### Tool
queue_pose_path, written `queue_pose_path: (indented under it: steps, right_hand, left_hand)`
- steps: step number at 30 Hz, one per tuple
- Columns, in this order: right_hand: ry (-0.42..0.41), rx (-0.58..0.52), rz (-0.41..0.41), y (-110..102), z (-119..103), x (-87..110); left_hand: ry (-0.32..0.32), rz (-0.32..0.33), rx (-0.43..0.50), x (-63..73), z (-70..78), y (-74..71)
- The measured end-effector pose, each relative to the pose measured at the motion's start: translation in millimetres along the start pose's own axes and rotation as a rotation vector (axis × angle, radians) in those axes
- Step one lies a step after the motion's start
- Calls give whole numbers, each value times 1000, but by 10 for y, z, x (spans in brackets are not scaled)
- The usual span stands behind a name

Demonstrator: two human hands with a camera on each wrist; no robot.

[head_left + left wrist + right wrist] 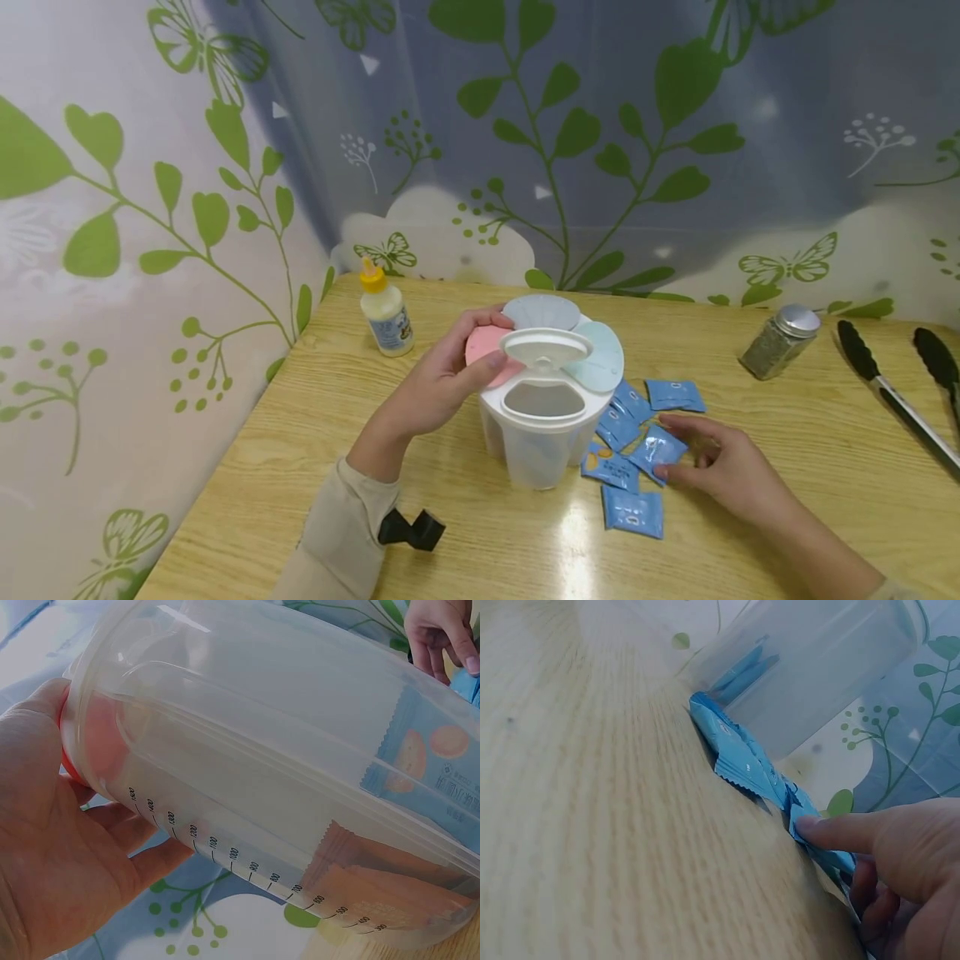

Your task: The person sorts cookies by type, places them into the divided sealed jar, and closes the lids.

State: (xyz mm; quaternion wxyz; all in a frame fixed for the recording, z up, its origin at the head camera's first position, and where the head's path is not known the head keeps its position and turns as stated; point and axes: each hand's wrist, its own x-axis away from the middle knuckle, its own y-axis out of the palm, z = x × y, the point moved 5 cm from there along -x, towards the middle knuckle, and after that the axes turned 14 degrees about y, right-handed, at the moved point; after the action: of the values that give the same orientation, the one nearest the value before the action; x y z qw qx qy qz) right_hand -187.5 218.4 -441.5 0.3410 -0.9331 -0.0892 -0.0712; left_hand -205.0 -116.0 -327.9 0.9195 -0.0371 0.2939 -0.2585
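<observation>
A clear plastic storage container (542, 454) with several compartments stands on the table, its front lid (546, 350) flipped up over an uncovered opening. My left hand (442, 375) grips its top edge, with the thumb on the pink lid (487, 350). In the left wrist view, volume marks run along the wall, and orange-brown packets (375, 889) lie inside. Several small blue snack packets (633, 510) lie beside the container's right side. My right hand (738, 471) pinches one blue packet (658, 448) between thumb and fingers, low at the table. In the right wrist view, blue packets (742, 671) show through the container wall.
A yellow-capped bottle (390, 321) stands at the back left. A glass jar with a metal lid (780, 342) is at the back right, near black-tipped tongs (892, 392). A patterned curtain (570, 150) hangs behind the wooden table (285, 467).
</observation>
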Motion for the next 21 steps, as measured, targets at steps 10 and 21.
queue_pose_path:
  steps: [10, 21]
  right_hand:
    - [26, -4, 5, -9, 13, -11]
    - [132, -172, -62, -98, -46, 11]
  left_hand:
    - [-10, 0, -10, 23, -4, 7]
    - [-4, 1, -1, 6, 4, 3]
